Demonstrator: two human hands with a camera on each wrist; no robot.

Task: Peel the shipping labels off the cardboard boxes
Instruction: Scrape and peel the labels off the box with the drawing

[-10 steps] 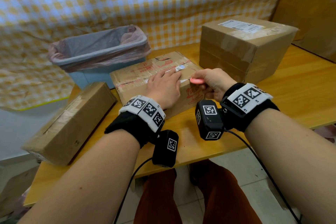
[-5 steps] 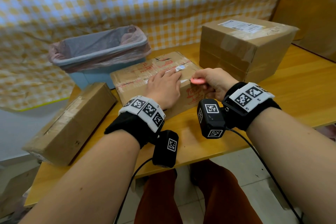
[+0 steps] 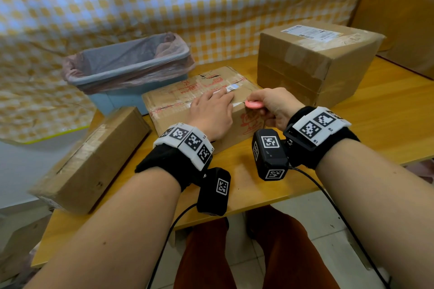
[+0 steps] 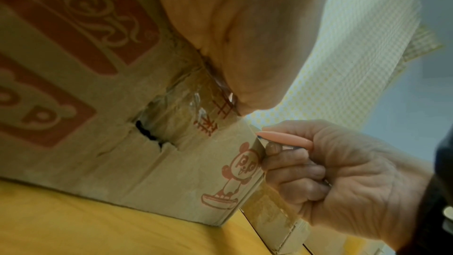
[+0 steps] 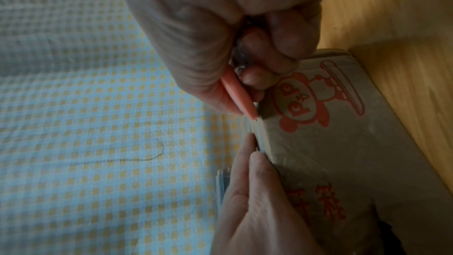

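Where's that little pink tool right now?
In the head view the pink tool is pinched in the right hand, its tip at the top right edge of the middle box, beside the left hand.

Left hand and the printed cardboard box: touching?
Touching. The head view shows the left hand lying flat on top of the red-printed cardboard box; the left wrist view shows its palm against the box edge.

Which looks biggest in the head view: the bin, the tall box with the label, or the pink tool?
1. bin and tall box: they look alike, so I can't rank them.
2. pink tool, gripped by the right hand, by far the smallest.
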